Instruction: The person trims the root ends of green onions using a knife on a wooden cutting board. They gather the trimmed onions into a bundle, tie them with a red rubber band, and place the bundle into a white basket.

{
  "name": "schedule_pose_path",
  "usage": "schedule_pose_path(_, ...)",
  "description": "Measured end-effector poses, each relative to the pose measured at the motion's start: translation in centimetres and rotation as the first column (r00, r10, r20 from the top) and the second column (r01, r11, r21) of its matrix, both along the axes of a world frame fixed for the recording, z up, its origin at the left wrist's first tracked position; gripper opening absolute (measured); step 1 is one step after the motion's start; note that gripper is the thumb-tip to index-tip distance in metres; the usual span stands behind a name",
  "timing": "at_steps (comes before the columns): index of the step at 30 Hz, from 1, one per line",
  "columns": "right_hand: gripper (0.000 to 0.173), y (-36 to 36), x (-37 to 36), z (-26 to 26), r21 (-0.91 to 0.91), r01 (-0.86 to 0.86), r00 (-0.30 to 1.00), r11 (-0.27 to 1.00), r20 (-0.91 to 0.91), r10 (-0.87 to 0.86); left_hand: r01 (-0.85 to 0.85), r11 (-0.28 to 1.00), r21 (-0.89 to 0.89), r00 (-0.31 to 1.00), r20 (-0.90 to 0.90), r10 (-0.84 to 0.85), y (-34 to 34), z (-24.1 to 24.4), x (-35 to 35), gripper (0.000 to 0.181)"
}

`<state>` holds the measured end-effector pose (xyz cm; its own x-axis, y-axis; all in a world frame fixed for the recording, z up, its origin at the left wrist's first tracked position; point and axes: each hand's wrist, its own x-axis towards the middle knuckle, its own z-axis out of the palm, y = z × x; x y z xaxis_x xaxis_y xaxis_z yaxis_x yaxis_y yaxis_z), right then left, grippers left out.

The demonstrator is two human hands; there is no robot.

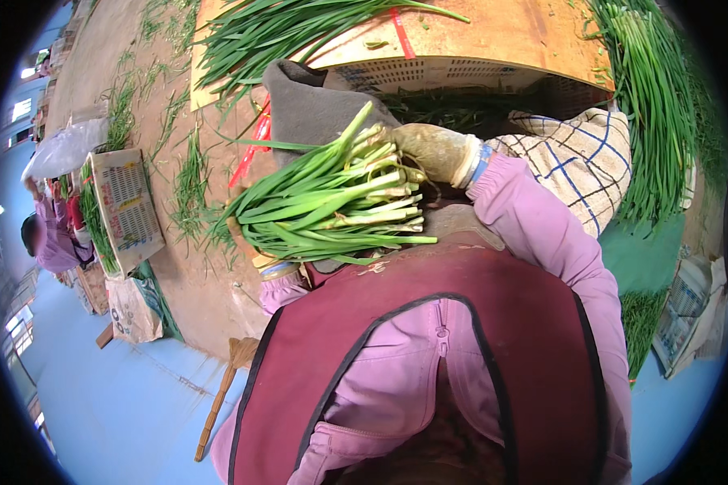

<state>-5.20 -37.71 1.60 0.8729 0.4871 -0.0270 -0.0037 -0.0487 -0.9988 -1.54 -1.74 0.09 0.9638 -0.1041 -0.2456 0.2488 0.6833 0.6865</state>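
Observation:
A bunch of long green leafy stalks, apparently garlic chives (333, 200), lies sideways over my lap, its pale stem ends towards the right. My left hand (246, 239), in a soiled work glove, grips the leafy part from the left and below; the leaves hide most of its fingers. Against the upper pale ends rests my right hand (434, 151), in a dirty glove with a blue band at the wrist. Its fingertips are partly hidden, so whether it grips any stems is unclear. Dark grey cloth (321, 109) covers my knee behind the bunch.
A wooden board (497, 36) on crates bears more green stalks and red tape. Checked cloth (576, 157) covers my other knee, beside a large heap of stalks (655, 121). At left are a crate (130, 206), a broom (218, 406) and a co-worker (57, 242) farther off.

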Motion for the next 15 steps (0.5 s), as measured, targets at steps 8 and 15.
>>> schedule_pose_path(8, 0.06, 0.0, -3.0, 1.7, 0.723, 0.334, 0.805, 0.605, -0.552, 0.216, 0.001, 0.999, 0.052, 0.993, 0.118, -0.007, -1.8, 6.1, 0.7, 0.036)
schedule_pose_path(15, 0.023, -2.2, -1.0, 2.6, 0.641, 0.534, 0.73, 0.551, -0.679, 0.081, -0.183, 0.972, 0.145, 0.954, 0.265, 0.141, 0.8, 3.1, 3.1, 0.029)
